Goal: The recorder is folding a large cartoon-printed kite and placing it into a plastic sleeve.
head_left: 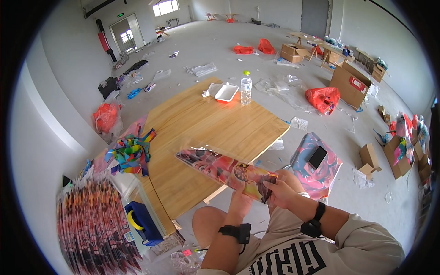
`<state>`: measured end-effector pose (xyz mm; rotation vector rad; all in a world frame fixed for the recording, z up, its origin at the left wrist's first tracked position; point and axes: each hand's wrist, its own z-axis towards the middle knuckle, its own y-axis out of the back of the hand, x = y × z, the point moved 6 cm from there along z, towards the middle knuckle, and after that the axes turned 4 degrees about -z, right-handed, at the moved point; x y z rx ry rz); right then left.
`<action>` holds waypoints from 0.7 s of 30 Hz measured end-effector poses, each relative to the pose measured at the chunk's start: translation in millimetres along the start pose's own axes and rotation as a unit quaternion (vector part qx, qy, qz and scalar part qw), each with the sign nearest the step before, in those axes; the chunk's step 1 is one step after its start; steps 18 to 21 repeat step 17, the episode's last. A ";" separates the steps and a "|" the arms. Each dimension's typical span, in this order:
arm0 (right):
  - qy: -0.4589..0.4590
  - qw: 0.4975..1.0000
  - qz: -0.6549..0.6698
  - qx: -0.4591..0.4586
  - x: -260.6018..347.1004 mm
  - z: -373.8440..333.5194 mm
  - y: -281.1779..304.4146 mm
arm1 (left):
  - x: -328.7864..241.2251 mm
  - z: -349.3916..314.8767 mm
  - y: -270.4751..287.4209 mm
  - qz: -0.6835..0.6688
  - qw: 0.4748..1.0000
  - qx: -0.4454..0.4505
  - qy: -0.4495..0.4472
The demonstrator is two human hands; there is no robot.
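Note:
A long, flat printed package [224, 168] in red, pink and black, with clear plastic about its far end, is held over my lap and the near table edge. It tapers toward the far left. My left hand [241, 201] grips its lower edge near the close end, the fingers partly hidden beneath. At the close right end, my right hand [281, 192] pinches the dark corner. A wooden table [197, 123] lies under the package's far tip. On the left, a large stack of similar printed packages [94, 224] stands beside a blue tape dispenser [143, 222] with yellow tape.
Rainbow ribbons [130, 153] heap at the table's left edge. A water bottle [246, 88] and white tray [227, 93] stand at its far end. A phone [317, 157] rests on a printed-covered stool [302, 176] at right. Cardboard boxes [349, 85], red bags [323, 99] and plastic scraps litter the floor.

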<state>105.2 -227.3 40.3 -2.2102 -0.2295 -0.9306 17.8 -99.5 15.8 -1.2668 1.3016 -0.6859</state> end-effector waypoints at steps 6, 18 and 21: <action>-0.002 1.000 -0.004 -0.016 -7.1 3.5 4.1 | -2.2 2.9 17.6 0.037 0.999 -0.021 -0.033; 0.011 0.999 0.029 0.036 -10.8 11.4 13.1 | 3.2 3.8 17.5 0.055 0.998 -0.005 -0.025; 0.011 0.999 0.029 0.036 -10.8 11.4 13.1 | 3.2 3.8 17.5 0.055 0.998 -0.005 -0.025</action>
